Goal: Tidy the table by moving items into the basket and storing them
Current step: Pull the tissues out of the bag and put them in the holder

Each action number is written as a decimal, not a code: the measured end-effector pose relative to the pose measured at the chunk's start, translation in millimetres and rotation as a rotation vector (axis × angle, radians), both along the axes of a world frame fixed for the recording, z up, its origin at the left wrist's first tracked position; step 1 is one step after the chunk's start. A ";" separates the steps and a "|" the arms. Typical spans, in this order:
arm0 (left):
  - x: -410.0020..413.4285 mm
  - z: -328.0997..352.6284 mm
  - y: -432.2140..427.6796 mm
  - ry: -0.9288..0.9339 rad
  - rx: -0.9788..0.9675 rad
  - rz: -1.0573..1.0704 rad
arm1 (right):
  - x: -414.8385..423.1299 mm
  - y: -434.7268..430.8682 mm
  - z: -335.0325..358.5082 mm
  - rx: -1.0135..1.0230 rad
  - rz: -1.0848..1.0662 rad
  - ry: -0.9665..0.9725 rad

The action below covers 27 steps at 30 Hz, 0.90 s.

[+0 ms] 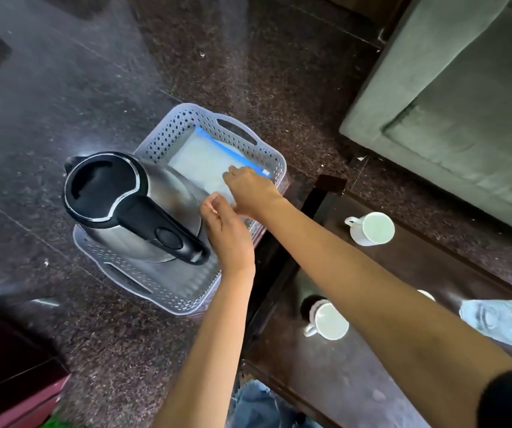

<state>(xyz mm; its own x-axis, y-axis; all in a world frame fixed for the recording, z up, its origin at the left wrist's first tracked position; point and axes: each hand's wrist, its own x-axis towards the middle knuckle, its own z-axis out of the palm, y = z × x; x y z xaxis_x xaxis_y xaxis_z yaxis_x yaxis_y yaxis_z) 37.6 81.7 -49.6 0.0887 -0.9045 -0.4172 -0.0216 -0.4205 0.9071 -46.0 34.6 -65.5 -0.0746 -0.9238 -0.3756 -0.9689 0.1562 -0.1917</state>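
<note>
While both arms reach out over the floor, the grey perforated basket [183, 128] sits on the speckled stone floor [248, 72] just beside the corner of the dark table [341, 381]. Inside it, at about 8 o'clock, stands a steel electric kettle [131, 208] with a black lid and handle, and toward 2 o'clock lies a clear zip bag [199, 162] with a blue seal strip along its far edge. The right hand [250, 189] rests palm-down on the bag's near corner, fingers curled down onto the plastic — whether they pinch it or only press it I cannot tell. The left hand [228, 233] hovers by the kettle's handle end, fingers loosely bent and apart, holding nothing that I can see. On the table, one white cup [372, 228] stands at 3 o'clock from the basket, a second white cup [328, 321] nearer the person, and a clear glass [501, 322] lies at the right edge — all well apart from the basket. A green sofa [464, 103] fills the 1 o'clock corner
</note>
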 end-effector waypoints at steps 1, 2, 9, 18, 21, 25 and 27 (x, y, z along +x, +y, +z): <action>0.5 -0.7 0.2 -0.003 0.015 -0.005 | 3.5 -3.3 -5.3 0.038 -0.005 0.014; 1.1 -1.1 1.1 -0.015 0.026 -0.015 | 6.1 -5.1 -9.9 0.072 -0.017 0.031; 4.1 -4.2 -3.9 -0.100 0.078 -0.027 | 14.9 -10.7 -29.3 0.127 -0.052 0.099; 3.7 -1.8 -5.3 -0.048 0.107 -0.060 | 0.1 -1.3 6.8 -0.090 -0.352 -0.150; -1.0 6.7 -1.9 -0.005 0.108 -0.088 | -21.4 15.4 37.3 -0.343 -0.553 -0.470; -14.3 23.6 4.3 0.195 0.166 -0.052 | -39.7 65.9 70.9 -0.526 -0.773 -1.065; -21.4 29.2 12.5 0.385 0.262 -0.070 | -47.4 95.7 78.3 -0.517 -0.837 -1.353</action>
<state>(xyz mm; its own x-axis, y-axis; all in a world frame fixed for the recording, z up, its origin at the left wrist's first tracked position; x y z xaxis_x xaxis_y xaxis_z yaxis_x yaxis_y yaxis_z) 16.2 94.2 -20.4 -0.1743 -0.7627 -0.6228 0.2591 -0.6457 0.7183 -93.4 130.2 12.8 -0.4762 -0.8383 -0.2655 0.2390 0.1672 -0.9565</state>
